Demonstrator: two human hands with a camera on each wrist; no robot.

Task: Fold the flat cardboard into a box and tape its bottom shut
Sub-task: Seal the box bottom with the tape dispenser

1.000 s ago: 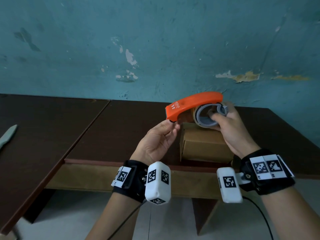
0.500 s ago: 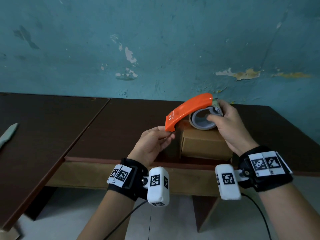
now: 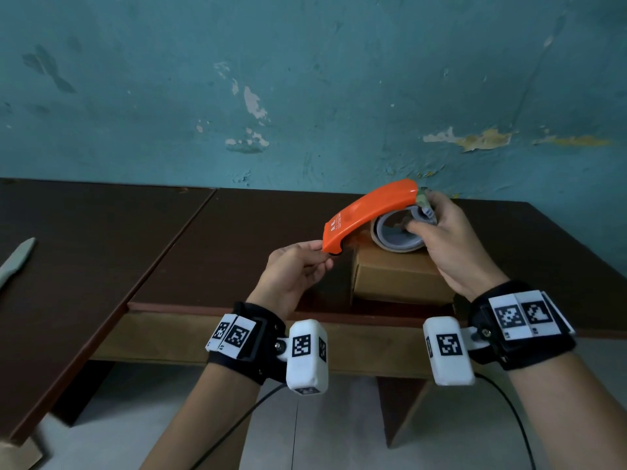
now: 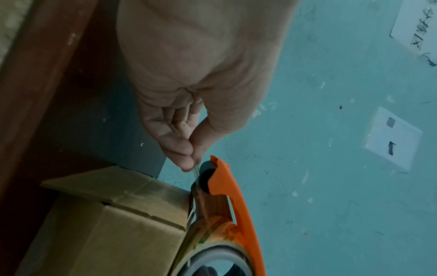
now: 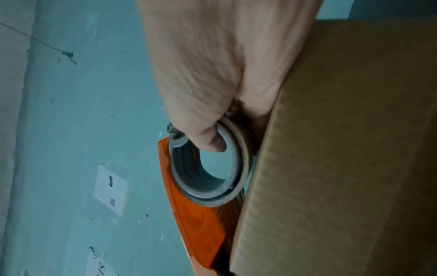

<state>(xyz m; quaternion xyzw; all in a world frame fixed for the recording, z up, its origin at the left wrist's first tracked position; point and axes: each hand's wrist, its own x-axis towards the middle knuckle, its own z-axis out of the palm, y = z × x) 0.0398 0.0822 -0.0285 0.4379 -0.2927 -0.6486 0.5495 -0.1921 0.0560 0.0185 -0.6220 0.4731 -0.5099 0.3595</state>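
Tape dispenser (image 3: 369, 212) is held in the air just above the cardboard box (image 3: 400, 279), orange curved body with its long axis running diagonally: low nose end toward the left and near side, high tail end up and to the right toward the wall (image 3: 305, 79). Tape roll (image 3: 397, 235) sits under the tail end, grey core facing the camera in the head view, roll edge right at the top face of the box; can't tell whether it actually touches. Box is folded up, sitting on the dark table (image 3: 237, 239) near its front edge, between the two wrists in the head view; left wrist view shows its flaps closed on the top face with a seam visible. Right hand (image 3: 448, 245) is clamped on the roll end: thumb hooked into the grey core, other fingers wrapped around the tail of the dispenser. Left hand (image 3: 295, 269) is at the nose end, palm up, fingers curled in, thumb and forefinger pressed together in a pinch right at the dispenser's tip; left wrist view shows a thin strip of tape (image 4: 195, 170) edge-on between the fingertips, running back to the roller. Hands are apart, one at each end of the dispenser. A grey flat tool (image 3: 17, 262) lies on the adjoining table at far left, well apart from everything.
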